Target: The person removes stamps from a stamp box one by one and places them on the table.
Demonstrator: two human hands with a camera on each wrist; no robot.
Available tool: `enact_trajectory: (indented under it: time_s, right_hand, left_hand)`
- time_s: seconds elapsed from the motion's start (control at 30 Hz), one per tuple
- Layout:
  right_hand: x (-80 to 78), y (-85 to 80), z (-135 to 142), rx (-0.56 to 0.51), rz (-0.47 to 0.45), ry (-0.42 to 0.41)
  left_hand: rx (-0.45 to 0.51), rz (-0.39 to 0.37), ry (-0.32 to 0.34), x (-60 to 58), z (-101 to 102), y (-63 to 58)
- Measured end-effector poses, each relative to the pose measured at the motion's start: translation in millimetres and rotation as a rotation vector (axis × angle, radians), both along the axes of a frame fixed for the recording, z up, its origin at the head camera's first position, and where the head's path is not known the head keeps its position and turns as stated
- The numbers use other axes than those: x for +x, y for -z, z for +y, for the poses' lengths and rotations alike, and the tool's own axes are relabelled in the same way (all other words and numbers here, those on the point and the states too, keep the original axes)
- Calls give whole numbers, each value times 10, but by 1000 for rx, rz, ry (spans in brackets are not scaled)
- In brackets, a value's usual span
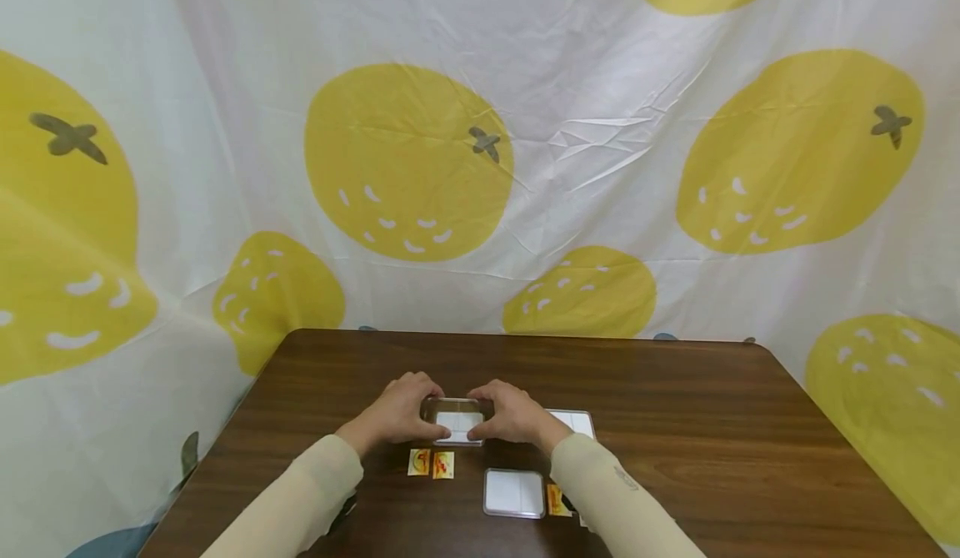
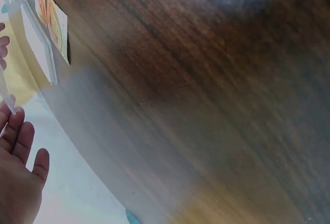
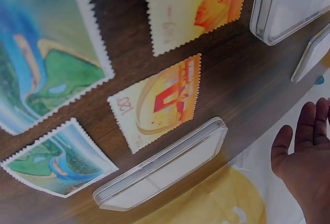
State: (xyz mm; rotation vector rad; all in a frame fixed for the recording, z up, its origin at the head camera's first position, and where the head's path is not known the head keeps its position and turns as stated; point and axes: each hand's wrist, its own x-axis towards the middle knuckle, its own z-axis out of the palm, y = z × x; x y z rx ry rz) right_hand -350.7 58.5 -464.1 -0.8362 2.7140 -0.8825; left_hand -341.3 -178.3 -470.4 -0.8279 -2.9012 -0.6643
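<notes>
Between my two hands is a clear plastic case (image 1: 459,418) with a white panel showing in it, above the table's middle. My left hand (image 1: 401,409) grips its left end, thumb at the near corner and fingers at the far one. On the opposite end my right hand (image 1: 516,414) holds it in a mirrored grip. Clear plastic (image 2: 5,92) shows at the left fingertips in the left wrist view. In the right wrist view, the right hand's fingers are partly cut off by the frame. Two orange-yellow stamps, a left one (image 1: 419,462) and a right one (image 1: 443,465), lie just nearer than the case.
Another clear case (image 1: 513,493) with a white insert lies nearer, beside an orange stamp (image 1: 558,500) partly covered by the right sleeve. A further case (image 1: 576,422) lies behind the right wrist. Blue-green stamps (image 3: 64,159) lie nearby. A lemon-print curtain (image 1: 408,162) hangs behind the table.
</notes>
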Motion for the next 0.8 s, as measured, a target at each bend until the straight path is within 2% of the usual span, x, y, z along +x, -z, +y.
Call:
enact_trajectory:
  time_s: [0.23,0.47,0.8]
  right_hand:
    - [-24,29,35,11,10,15]
    - [-19,78,27,8,1,6]
    - [-43,159,39,51,27,3]
  left_hand:
    - [-51,-13,42,-2,-1,-20]
    - [-65,-60,31,2,-1,-1]
    - [-79,-54,37,7,4,59]
